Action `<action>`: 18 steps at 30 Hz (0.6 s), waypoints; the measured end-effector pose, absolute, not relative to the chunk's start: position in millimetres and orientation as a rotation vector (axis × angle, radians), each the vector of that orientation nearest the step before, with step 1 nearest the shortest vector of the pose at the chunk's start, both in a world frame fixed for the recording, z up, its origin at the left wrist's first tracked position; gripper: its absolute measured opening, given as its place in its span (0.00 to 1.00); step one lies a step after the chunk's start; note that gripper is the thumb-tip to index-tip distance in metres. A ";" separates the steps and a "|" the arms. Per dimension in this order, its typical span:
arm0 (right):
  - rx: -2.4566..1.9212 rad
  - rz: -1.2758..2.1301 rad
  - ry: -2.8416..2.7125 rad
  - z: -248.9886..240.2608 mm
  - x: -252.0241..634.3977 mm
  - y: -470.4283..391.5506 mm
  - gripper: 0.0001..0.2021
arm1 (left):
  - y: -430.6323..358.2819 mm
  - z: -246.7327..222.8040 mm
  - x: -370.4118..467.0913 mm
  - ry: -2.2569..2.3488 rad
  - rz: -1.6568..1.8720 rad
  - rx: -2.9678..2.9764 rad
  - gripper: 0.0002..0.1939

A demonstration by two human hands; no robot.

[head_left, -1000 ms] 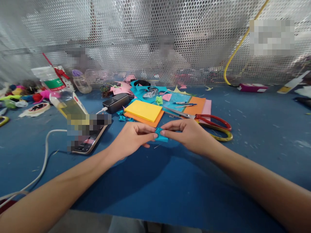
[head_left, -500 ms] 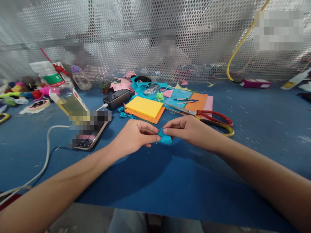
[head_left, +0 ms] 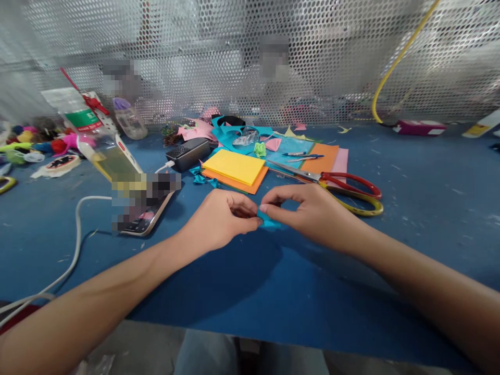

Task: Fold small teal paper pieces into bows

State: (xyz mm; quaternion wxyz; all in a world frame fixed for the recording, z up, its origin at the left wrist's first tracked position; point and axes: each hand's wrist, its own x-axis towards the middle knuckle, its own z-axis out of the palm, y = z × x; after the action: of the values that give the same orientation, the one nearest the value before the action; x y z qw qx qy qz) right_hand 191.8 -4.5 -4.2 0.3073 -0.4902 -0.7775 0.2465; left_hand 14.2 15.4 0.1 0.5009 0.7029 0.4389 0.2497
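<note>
A small folded piece of blue paper (head_left: 269, 221) is pinched between my two hands above the blue table. My left hand (head_left: 228, 216) grips its left edge with thumb and fingers. From the right, my right hand (head_left: 300, 208) pinches its upper part, and the fingers hide much of it. Just beyond the hands lie yellow paper (head_left: 236, 165) and orange paper (head_left: 258, 183) in a stack. Red-and-yellow-handled scissors (head_left: 326, 181) rest beyond my right hand. Small blue paper pieces (head_left: 198, 177) lie left of the stack.
A phone (head_left: 150, 213) with a white cable (head_left: 78, 229) lies left, by a tilted bottle (head_left: 105, 151). A black device (head_left: 189, 153), pens (head_left: 300, 156) and paper scraps (head_left: 197, 130) sit farther back. People show behind the perforated metal screen (head_left: 219, 57).
The blue paper has been turned or folded, and less of it shows between my fingers. My hands stay close together. The camera view has shifted slightly.
</note>
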 end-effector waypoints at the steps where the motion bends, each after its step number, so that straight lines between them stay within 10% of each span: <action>1: -1.307 0.591 -2.057 -3.4 189.9 -6.0 0.07 | 15.5 -0.8 14.7 1.066 0.619 1.694 0.03; 18: -1.080 0.029 -2.075 -8.5 184.1 -7.0 0.04 | 9.8 -2.0 18.0 1.005 0.832 1.674 0.05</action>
State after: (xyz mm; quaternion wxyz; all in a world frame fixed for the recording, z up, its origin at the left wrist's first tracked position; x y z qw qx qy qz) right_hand 184.1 -7.0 -8.5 0.3904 -0.4251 -0.8165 0.0116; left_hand 18.0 9.8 -2.0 0.4878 0.6885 0.4135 0.3423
